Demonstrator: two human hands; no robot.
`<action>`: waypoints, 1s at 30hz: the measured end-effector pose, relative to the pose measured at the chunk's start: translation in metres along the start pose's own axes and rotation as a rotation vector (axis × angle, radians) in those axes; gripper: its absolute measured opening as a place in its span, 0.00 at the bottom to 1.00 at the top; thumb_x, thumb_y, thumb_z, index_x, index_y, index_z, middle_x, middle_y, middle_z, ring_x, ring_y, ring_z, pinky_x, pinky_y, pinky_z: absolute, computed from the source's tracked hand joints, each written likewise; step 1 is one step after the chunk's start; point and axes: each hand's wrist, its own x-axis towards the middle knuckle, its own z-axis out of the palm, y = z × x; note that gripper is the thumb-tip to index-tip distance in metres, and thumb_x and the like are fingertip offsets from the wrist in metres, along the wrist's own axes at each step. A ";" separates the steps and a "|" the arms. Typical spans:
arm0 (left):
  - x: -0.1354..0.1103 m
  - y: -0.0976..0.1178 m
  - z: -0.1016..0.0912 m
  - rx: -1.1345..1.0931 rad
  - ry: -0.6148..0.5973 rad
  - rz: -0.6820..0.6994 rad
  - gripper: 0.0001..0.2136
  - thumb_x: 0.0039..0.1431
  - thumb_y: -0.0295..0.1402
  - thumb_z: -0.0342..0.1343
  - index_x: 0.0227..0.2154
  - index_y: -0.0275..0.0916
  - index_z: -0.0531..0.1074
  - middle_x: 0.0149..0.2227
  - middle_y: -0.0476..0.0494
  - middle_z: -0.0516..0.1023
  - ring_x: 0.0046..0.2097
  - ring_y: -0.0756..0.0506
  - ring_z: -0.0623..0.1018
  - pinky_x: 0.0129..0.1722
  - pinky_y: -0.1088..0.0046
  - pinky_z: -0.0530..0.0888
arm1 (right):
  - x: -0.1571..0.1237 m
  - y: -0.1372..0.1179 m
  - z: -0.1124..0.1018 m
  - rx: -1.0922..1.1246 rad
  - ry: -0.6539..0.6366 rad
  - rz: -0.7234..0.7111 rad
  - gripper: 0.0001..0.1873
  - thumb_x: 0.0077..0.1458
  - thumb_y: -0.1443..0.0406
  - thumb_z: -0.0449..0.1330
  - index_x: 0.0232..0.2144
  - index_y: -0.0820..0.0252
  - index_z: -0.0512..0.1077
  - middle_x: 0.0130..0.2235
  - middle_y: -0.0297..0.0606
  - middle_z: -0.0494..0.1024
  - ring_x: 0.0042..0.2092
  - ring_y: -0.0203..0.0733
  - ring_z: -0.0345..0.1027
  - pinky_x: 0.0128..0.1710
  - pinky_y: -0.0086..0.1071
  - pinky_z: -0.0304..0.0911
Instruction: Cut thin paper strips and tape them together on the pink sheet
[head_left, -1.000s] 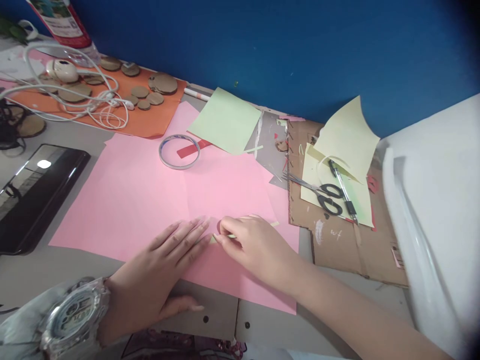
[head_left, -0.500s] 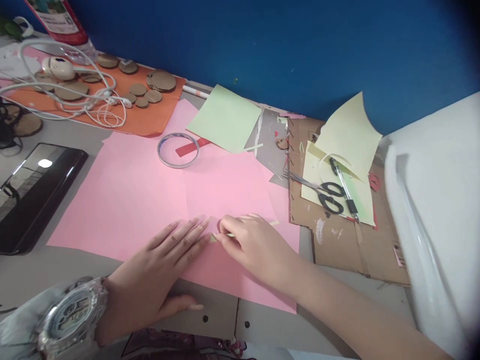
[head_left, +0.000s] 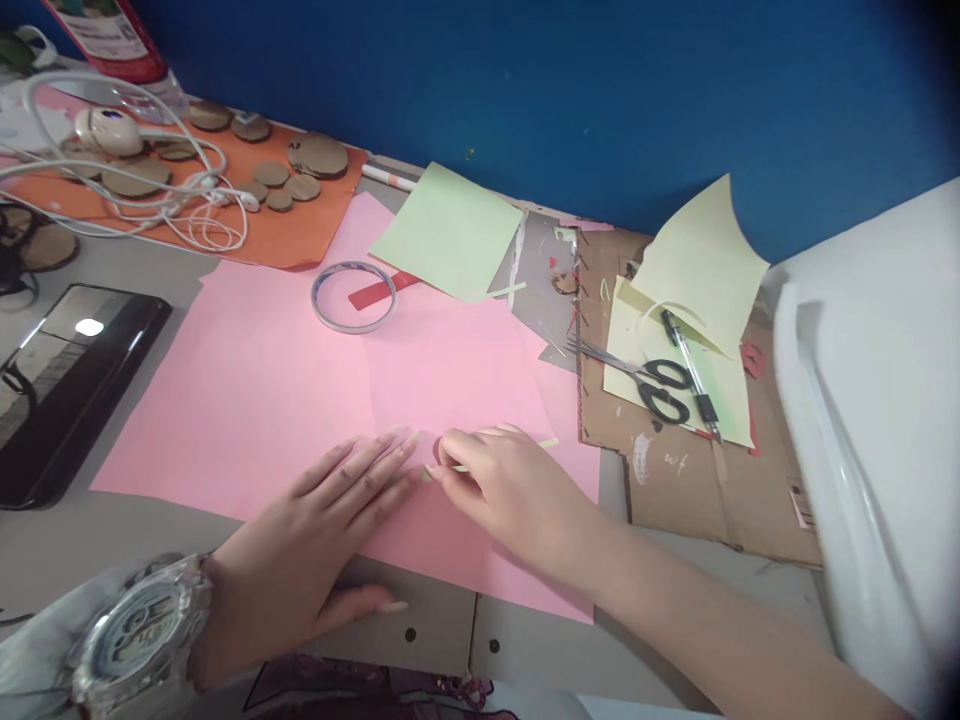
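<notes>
My left hand (head_left: 337, 520) lies flat on a large pink paper (head_left: 262, 380), fingers stretched out and thumb apart. At its fingertips, my right hand (head_left: 510, 490) is closed in a pinch on a narrow pale green paper strip (head_left: 551, 443). One end of the strip shows between the two hands, and the other sticks out past my right knuckles; the middle is hidden under the hand. Farther back on the pink paper rests a roll of tape (head_left: 316, 305), with a red paper strip (head_left: 371, 295) showing through its ring. A light green sheet (head_left: 450, 230) lies behind it.
To the right, scissors (head_left: 660, 385) and a pen (head_left: 694, 375) lie on yellow paper (head_left: 626, 365) over cardboard (head_left: 675, 480). A black glossy device (head_left: 82, 400) is at the left. White earphones (head_left: 210, 190) and cardboard discs (head_left: 319, 155) sit on orange paper (head_left: 300, 230).
Both hands keep nearly the same place and pose, the right still pinching the strip. The view has shifted very slightly.
</notes>
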 end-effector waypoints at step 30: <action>0.001 -0.001 -0.002 0.001 -0.019 -0.005 0.34 0.58 0.53 0.47 0.61 0.36 0.56 0.66 0.37 0.48 0.66 0.37 0.52 0.64 0.61 0.45 | -0.016 0.018 -0.012 0.246 0.097 0.138 0.09 0.59 0.63 0.55 0.26 0.57 0.65 0.31 0.31 0.74 0.35 0.37 0.65 0.36 0.31 0.54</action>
